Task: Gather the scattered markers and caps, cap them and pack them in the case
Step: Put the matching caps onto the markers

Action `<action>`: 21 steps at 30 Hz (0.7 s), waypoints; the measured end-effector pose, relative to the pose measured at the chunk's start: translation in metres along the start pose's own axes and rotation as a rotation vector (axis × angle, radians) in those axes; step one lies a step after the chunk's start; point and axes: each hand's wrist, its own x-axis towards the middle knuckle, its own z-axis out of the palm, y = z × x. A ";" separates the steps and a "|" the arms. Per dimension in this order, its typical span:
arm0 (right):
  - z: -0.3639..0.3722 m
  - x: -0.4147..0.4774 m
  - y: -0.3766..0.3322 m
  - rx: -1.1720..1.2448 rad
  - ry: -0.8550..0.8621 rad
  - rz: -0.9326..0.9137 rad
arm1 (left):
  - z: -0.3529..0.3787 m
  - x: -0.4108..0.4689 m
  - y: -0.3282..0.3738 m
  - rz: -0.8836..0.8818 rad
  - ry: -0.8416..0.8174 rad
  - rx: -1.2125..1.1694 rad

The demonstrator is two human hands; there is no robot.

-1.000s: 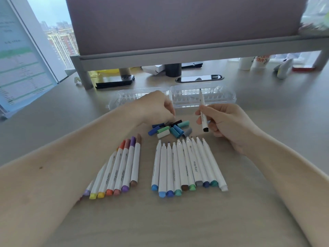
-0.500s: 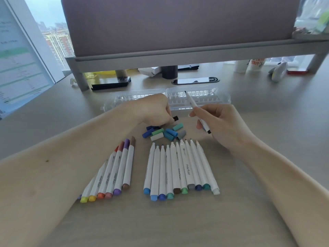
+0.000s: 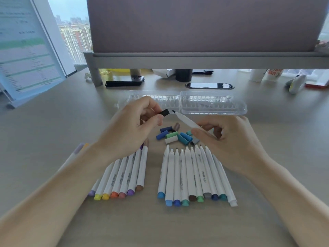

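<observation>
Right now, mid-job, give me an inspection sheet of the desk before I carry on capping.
Surface: pale desk, level.
Job's things: black cap and white marker tip nearly meeting, not joined; loose caps piled below; uncapped row right; second row left; clear case open behind.
Clutter: phone, black cup, paper cups at the back.
Hands: left hand pinches the cap; right hand grips the marker.
Cables: nothing seen.
Surroundings: grey shelf above, window at left.
</observation>
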 end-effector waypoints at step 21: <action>0.004 -0.004 -0.004 -0.188 0.057 -0.349 | 0.000 -0.004 0.012 0.032 -0.050 -0.296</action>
